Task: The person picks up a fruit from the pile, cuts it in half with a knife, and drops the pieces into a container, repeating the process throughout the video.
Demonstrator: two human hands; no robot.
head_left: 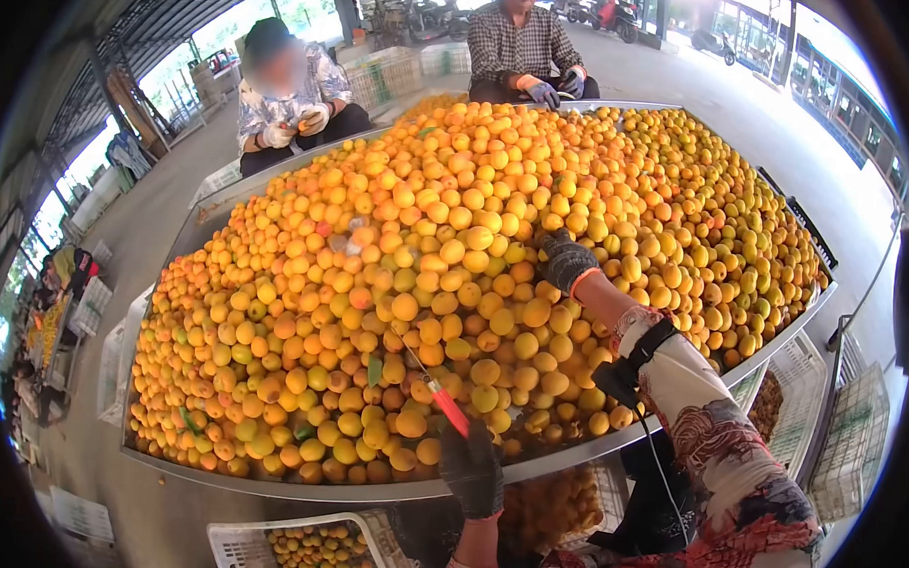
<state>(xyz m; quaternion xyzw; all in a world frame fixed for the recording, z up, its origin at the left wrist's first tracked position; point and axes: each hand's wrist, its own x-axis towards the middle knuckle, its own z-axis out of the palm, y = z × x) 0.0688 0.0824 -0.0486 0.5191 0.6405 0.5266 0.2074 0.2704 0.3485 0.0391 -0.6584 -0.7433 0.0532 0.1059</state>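
Observation:
A large heap of apricots (446, 254), orange to greenish yellow, fills a metal-rimmed table (297, 490). My left hand (471, 470), in a dark glove, is closed around the red handle of a small knife (448, 408) near the front rim. Its thin blade points up and left over the fruit. Farther out, my right hand (569, 261), also in a dark glove, reaches down onto the heap and touches apricots. Its fingertips are hidden among the fruit, so whether it grips one does not show. A few green leaves (374, 371) lie among the apricots.
Two people sit across the table, a gloved hand (278, 135) of one at the far left and a checked sleeve (561, 57) of the other. Below the front rim stand a white crate (227, 548) of small fruit and another holding orange pieces. More crates (854, 453) stand at right.

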